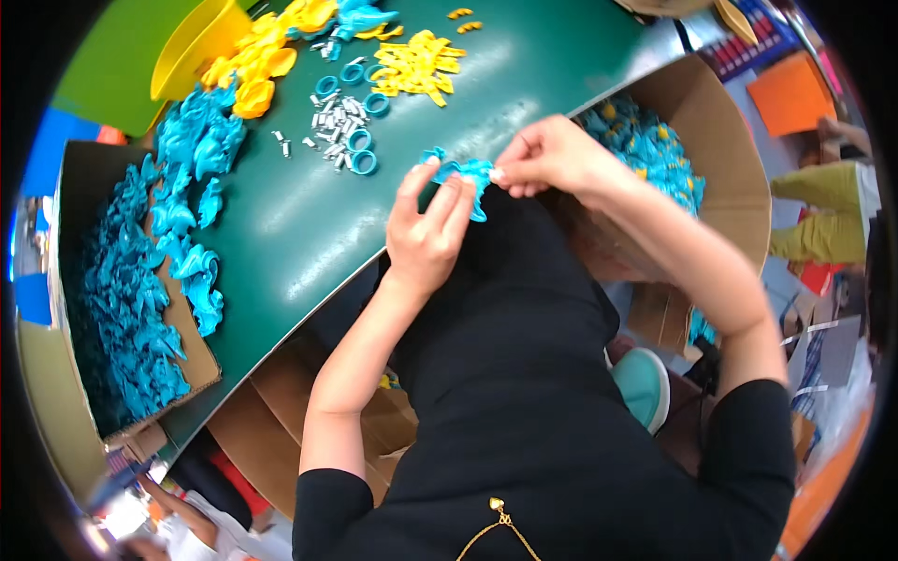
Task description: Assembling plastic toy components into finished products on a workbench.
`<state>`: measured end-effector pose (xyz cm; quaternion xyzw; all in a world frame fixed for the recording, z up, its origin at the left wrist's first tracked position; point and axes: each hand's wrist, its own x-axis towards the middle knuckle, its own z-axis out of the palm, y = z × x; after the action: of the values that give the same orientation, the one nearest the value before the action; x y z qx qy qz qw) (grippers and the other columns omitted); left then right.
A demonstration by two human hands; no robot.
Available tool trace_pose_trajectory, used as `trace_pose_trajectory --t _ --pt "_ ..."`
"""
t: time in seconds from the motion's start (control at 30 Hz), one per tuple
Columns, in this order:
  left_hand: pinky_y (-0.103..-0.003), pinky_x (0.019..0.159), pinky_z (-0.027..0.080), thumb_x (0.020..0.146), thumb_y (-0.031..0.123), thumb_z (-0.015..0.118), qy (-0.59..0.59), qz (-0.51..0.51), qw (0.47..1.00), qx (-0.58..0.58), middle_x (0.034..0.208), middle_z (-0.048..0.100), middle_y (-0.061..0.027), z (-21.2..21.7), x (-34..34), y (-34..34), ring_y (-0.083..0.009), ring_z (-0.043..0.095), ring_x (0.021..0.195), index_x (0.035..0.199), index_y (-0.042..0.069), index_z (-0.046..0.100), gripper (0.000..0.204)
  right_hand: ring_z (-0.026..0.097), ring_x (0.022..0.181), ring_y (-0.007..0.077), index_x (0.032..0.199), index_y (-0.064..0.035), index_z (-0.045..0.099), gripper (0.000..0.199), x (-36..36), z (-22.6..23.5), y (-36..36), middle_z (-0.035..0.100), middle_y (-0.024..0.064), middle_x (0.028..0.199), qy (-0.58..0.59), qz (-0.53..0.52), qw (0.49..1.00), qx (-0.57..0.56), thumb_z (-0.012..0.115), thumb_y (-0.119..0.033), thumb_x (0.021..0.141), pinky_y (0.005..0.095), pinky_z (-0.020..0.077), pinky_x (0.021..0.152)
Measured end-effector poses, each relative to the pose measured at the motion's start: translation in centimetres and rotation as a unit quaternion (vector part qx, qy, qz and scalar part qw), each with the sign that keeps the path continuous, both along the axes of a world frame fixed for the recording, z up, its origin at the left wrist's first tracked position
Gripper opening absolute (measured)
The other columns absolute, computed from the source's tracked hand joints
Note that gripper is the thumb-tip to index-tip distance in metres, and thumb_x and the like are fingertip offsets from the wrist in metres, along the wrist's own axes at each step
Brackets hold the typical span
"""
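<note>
A small blue molded plastic piece (474, 174) is held up over the table's near edge, close to my body. My left hand (428, 224) has its fingers closed on the piece from the left. From the right, my right hand (547, 157) pinches at the piece's right end with thumb and forefinger; whatever lies between those fingertips is too small to name. Beyond my hands, the green table (309, 243) bears a heap of small silvery metal parts (339, 120), several blue rings (364, 163) and a pile of yellow plastic pieces (418, 64).
A cardboard box (201, 351) full of blue pieces stands at the left, with more blue pieces (198, 140) beside it. A yellow tub (198, 47) lies tipped at the back left. At the right, another cardboard box (730, 140) holds blue-and-yellow pieces. People are nearby on both sides.
</note>
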<state>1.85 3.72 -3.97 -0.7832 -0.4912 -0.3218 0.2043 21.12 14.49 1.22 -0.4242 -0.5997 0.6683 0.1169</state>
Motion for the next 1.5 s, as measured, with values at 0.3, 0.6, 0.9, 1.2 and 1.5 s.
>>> trace_pose_trajectory --t 0.3,0.6,0.9,1.2,1.5 --pt "-0.040 0.099 0.049 0.075 0.003 0.071 -0.022 -0.011 0.999 -0.032 0.101 0.070 -0.0079 -0.2 0.0 -0.5 -0.0327 0.058 0.114 0.098 0.004 0.074 0.024 0.068 0.062 0.0122 0.085 0.0013 0.072 0.023 0.6 -0.7 -0.3 0.071 0.0080 0.073 -0.027 0.031 0.997 0.069 0.081 -0.020 0.085 0.0242 0.0542 0.056" --pt "-0.042 0.093 0.043 0.076 0.006 0.066 0.041 0.039 0.987 -0.153 0.098 0.057 -0.0102 4.7 1.6 -1.3 -0.0301 0.051 0.103 0.109 0.001 0.066 0.034 0.072 0.087 0.0308 0.097 -0.0155 0.079 0.027 -4.5 -2.5 14.2 0.075 0.0099 0.091 -0.191 -0.201 0.822 0.498 0.070 -0.040 0.087 0.0431 0.0570 0.078" --pt "-0.042 0.082 0.050 0.074 0.006 0.079 -0.114 0.053 0.985 -0.122 0.091 0.061 -0.0079 3.2 0.8 2.2 -0.0310 0.058 0.097 0.103 0.006 0.069 0.030 0.061 0.075 0.0087 0.111 -0.0065 0.074 0.027 -3.3 -2.4 15.1 0.071 0.0030 0.084 -0.080 -0.057 0.899 0.426 0.075 -0.014 0.085 0.0251 0.0516 0.073" --pt "-0.040 0.080 0.049 0.077 0.009 0.077 -0.175 0.023 0.975 -0.133 0.089 0.058 -0.0082 2.6 0.9 2.3 -0.0275 0.058 0.090 0.105 0.004 0.066 0.031 0.061 0.083 0.0117 0.116 -0.0120 0.074 0.027 -2.8 -2.1 14.4 0.062 0.0037 0.098 -0.066 -0.059 0.882 0.464 0.071 -0.011 0.089 0.0271 0.0513 0.075" --pt "-0.041 0.075 0.049 0.074 0.009 0.079 -0.118 0.073 0.980 -0.140 0.089 0.057 -0.0088 3.2 1.1 2.2 -0.0288 0.057 0.089 0.104 0.003 0.068 0.033 0.060 0.099 0.0230 0.119 -0.0069 0.068 0.027 -2.6 -0.1 8.8 0.067 0.0101 0.100 -0.048 -0.034 0.884 0.463 0.065 -0.009 0.093 0.0346 0.0480 0.087"
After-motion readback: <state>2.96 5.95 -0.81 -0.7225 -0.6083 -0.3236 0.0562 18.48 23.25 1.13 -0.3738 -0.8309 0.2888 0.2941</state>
